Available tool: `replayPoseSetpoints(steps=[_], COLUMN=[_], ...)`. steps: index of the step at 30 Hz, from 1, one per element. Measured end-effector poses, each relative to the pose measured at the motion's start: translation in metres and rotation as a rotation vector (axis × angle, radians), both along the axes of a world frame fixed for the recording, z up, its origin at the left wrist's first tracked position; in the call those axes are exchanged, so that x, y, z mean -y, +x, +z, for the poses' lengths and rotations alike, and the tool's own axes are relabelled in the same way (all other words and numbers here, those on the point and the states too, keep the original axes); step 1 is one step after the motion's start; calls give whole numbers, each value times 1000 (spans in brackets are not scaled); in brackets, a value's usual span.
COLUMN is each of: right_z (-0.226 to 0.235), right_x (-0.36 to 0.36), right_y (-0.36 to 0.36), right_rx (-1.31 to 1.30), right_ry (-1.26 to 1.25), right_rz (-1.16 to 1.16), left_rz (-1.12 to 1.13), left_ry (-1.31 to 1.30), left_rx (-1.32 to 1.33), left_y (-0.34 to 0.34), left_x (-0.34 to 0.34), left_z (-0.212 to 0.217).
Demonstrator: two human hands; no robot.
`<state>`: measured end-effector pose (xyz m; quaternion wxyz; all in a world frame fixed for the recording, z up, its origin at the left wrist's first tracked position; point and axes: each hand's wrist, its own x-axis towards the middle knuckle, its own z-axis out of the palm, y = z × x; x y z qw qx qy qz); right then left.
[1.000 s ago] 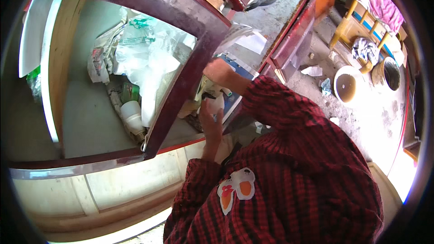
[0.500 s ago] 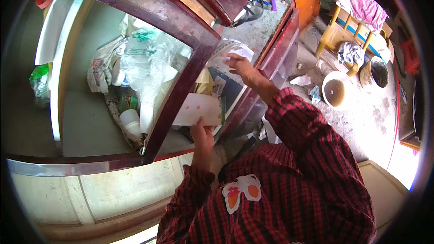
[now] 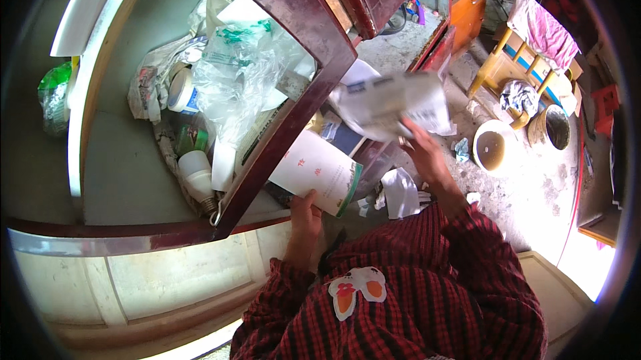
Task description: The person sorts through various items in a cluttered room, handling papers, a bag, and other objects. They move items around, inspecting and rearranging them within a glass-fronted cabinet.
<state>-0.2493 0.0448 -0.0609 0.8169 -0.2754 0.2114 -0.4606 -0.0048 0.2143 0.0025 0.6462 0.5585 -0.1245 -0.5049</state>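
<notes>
My left hand is closed on the near edge of a white paper folder with red characters and a green border, thumb on top. To its right, my right hand grips the near edge of a large printed paper sheet, which is blurred by motion and held up over the cabinet's edge. Behind the dark red cabinet frame lie a clear plastic bag with green print, a white light bulb and a white and blue tub.
On the floor at right stand a white basin with murky liquid and a bucket. Behind them is a wooden chair draped with a pink cloth. White paper scraps lie beside my right forearm.
My right hand has lifted the printed sheet and swung it right and nearer. The folder in my left hand has tilted, showing more of its green edge. The view has shifted slightly.
</notes>
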Motion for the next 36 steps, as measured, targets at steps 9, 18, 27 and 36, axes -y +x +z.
replayPoseSetpoints(steps=[9, 18, 27, 36], right_z=[-146, -159, 16, 65], right_x=[-146, -126, -34, -48], right_y=[-184, -132, -29, -32], right_rx=[-434, -810, -591, -432], right_ry=[454, 254, -73, -70], right_rz=[-262, -109, 120, 263], left_rz=[-322, -450, -501, -682], left_ry=[-87, -78, 16, 129], left_rx=[-22, -133, 380, -395], left_y=[-16, -22, -76, -118], left_x=[19, 30, 60, 78], left_z=[-11, -33, -35, -19])
